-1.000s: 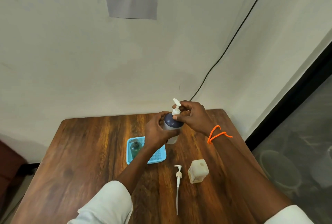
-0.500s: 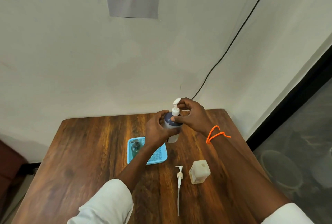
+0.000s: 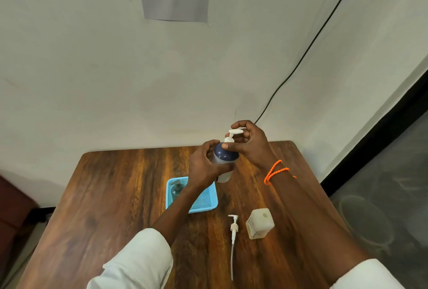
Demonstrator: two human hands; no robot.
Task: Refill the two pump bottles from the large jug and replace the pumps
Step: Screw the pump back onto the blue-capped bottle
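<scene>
White pump head (image 3: 234,134) is being twisted by the right hand (image 3: 249,144), fingers pinched around it, while the left hand (image 3: 206,166) is wrapping the navy-shouldered bottle (image 3: 225,156) above the wooden surface (image 3: 120,196). Keeping the bottle steady and the collar square should seat it cleanly. Compared with a second earlier, the nozzle is pointing further right.

the table's (image 3: 111,196) left half lies open; basket (image 3: 203,203), loose pump (image 3: 233,230) and jug (image 3: 259,224) crowd its middle.
</scene>
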